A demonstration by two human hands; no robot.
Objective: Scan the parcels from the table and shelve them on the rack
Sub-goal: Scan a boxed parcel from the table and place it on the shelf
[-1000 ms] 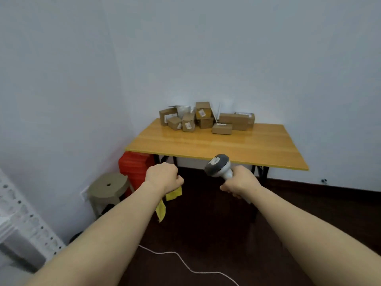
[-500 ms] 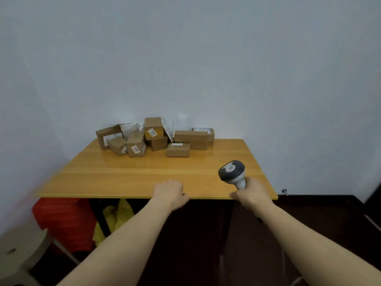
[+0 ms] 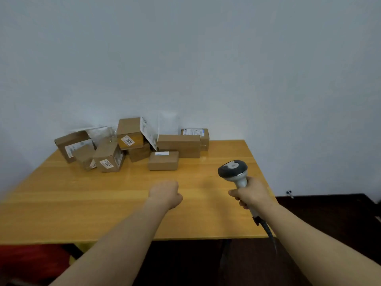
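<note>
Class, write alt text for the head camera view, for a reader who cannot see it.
A person's right hand grips a grey barcode scanner above a wooden table, while the left hand, a fist holding nothing, stretches toward a heap of cardboard parcels at the table's far edge, against a pale wall.

bare table (image 3: 82, 203) front, parcels (image 3: 132, 145) crowding wall
</note>
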